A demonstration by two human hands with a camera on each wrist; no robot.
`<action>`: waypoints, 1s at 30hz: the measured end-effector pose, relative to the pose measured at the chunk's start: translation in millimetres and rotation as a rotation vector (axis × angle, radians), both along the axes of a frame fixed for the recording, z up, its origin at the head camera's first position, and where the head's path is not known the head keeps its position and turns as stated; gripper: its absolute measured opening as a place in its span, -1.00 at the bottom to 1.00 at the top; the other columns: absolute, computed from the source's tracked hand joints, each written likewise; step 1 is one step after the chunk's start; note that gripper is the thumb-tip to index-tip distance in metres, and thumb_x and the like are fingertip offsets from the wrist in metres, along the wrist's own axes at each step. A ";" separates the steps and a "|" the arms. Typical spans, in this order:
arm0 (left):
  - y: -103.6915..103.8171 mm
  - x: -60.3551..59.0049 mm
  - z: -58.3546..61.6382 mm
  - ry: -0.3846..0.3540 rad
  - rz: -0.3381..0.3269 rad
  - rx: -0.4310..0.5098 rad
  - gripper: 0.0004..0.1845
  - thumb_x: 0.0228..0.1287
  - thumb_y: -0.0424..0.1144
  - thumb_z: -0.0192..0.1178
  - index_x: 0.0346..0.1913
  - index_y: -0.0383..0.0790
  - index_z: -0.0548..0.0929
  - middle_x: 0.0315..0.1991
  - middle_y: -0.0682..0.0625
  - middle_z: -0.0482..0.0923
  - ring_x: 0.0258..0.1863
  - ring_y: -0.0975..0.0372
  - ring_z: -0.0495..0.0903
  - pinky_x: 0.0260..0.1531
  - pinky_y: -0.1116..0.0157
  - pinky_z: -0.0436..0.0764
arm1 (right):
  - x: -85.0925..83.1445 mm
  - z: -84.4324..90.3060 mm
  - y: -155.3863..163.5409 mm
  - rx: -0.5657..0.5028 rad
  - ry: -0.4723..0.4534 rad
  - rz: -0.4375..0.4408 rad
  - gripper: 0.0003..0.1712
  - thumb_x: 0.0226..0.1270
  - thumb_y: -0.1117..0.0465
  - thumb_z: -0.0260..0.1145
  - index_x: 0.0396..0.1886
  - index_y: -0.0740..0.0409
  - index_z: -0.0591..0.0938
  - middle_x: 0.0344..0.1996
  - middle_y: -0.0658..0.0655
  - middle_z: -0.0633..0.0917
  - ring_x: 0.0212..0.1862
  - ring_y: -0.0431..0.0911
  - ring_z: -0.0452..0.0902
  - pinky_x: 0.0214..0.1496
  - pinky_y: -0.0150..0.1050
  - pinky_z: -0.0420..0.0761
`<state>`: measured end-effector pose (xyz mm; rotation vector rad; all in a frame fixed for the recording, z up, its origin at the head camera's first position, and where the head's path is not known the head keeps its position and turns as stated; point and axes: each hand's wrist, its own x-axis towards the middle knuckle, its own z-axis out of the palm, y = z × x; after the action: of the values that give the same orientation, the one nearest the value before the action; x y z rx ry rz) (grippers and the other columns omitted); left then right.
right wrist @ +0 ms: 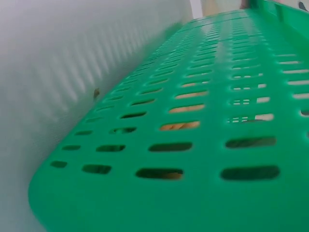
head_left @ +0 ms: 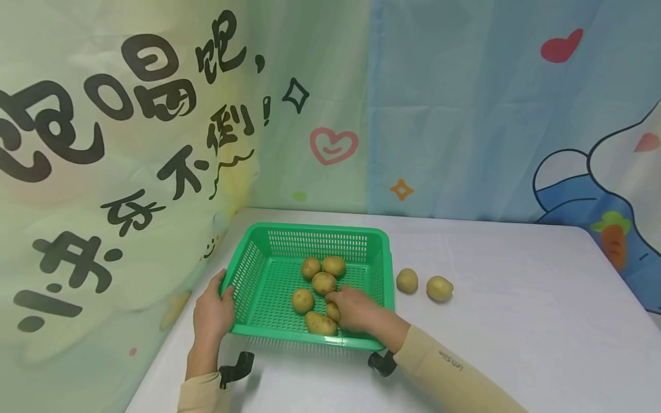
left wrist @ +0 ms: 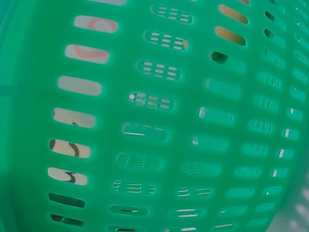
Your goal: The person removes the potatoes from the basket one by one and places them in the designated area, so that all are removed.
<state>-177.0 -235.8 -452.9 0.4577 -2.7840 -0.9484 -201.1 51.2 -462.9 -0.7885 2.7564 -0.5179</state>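
Note:
A green plastic basket [head_left: 325, 229] with slotted sides stands on the table. My left hand [head_left: 212, 312] grips its left side, thumb at the rim and the other fingers mostly hidden behind the wall. Inside the basket, my right hand [head_left: 357, 311] holds a potato [head_left: 333, 311] low over the floor, partly covered by the fingers. Several other potatoes lie in there, among them a long one [head_left: 321, 323] by the near wall and a round one [head_left: 303, 300]. The slotted wall [left wrist: 188, 96] fills the left wrist view, and the right wrist view also shows mostly basket wall [right wrist: 207, 145].
Two potatoes lie on the white table [head_left: 516, 321] just right of the basket: a rounder one [head_left: 407, 280] and a yellowish one [head_left: 439, 288]. Behind the table hangs a printed curtain [head_left: 439, 115], and another printed cloth [head_left: 129, 229] stands along the left edge.

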 end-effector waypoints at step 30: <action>0.9 -0.8 -0.4 0.005 0.011 -0.009 -0.50 0.39 -0.18 -0.12 0.35 -0.14 0.19 0.17 -0.27 0.36 -0.25 0.02 0.45 -0.31 0.09 0.40 | 7.1 22.7 18.0 -0.351 -0.019 -0.131 -0.40 -0.14 0.24 0.39 0.04 0.06 0.52 -0.19 0.06 0.50 -0.25 -0.12 0.40 -0.30 -0.24 0.45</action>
<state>-177.8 -234.8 -453.3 0.4682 -2.7774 -0.9328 -194.0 69.2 -440.2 -0.6682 2.7484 -1.0506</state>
